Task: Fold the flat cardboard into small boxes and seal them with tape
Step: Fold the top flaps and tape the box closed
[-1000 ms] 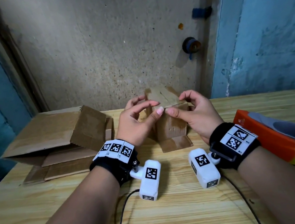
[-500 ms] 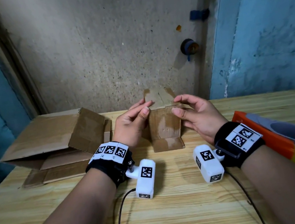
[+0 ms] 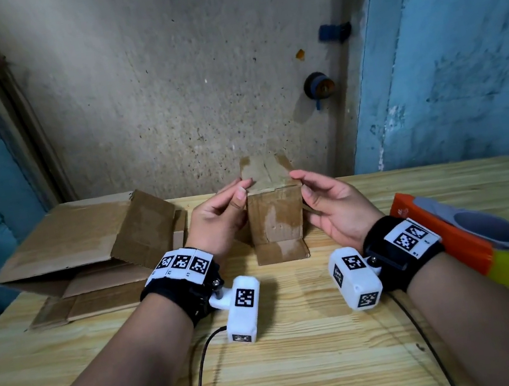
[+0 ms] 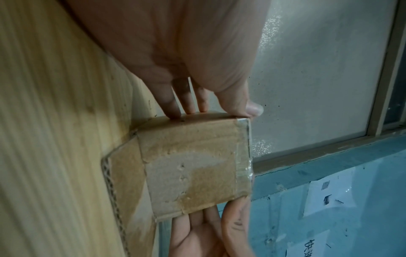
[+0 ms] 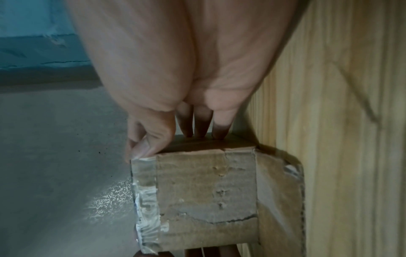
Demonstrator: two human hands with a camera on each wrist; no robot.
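Note:
A small brown cardboard box (image 3: 275, 216) stands upright at the middle of the wooden table (image 3: 306, 352), its bottom front flap (image 3: 281, 251) lying flat toward me. Clear tape (image 5: 145, 191) runs over its top edge. My left hand (image 3: 220, 218) lies against the box's left side with straight fingers (image 4: 175, 106), the thumb at the top left corner. My right hand (image 3: 333, 210) presses the right side the same way, fingers (image 5: 202, 125) straight and thumb at the top right corner. The box (image 4: 193, 165) sits between both palms.
A larger open cardboard carton (image 3: 80, 245) lies on its side over flat cardboard at the left of the table. An orange tape dispenser (image 3: 448, 231) with a yellow roll (image 3: 507, 265) lies at the right edge. A wall stands just behind the box.
Both thumbs, which met at the middle of the box's top front edge, have slid apart to the corners. The hands now flank the box's sides.

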